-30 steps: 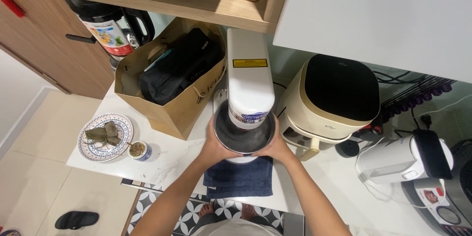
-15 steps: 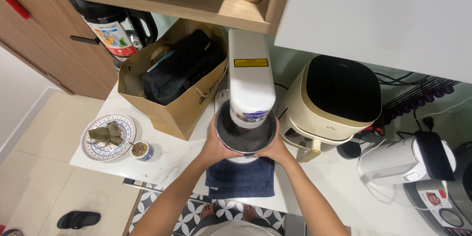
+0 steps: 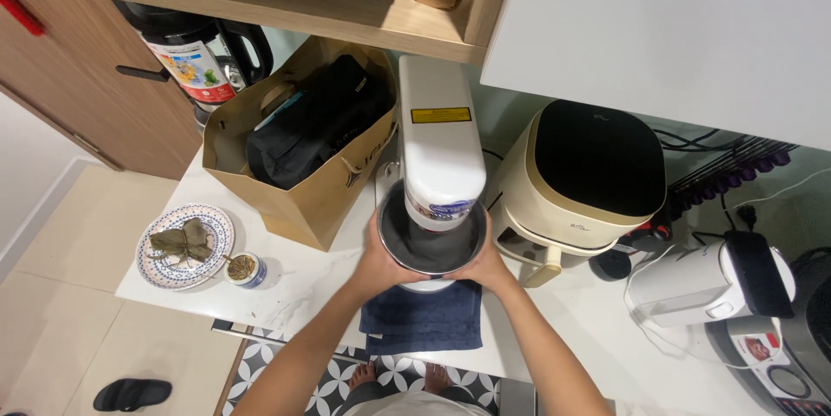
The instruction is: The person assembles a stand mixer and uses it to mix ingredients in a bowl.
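Steel, round and open at the top, the one mixing bowl point(image 3: 430, 247) sits under the head of the single white stand mixer point(image 3: 435, 143), on the white counter point(image 3: 299, 282). The left hand point(image 3: 381, 267) wraps the bowl's left wall and the right hand point(image 3: 486, 267) its right wall, fingers curled close against the metal, so both hands grip it from opposite sides. The bowl's mouth faces upward toward the mixer head; the mixer's long body runs away from the person toward the wall. Just below the bowl one dark blue towel point(image 3: 422, 319) lies flat at the counter's near edge. To the left stands one brown paper bag point(image 3: 303, 152) with a black bundle inside, and beyond it one patterned plate point(image 3: 186, 247) with a small jar point(image 3: 245, 270) beside it. To the right sits one cream and black air fryer point(image 3: 584, 174), near the mixer.
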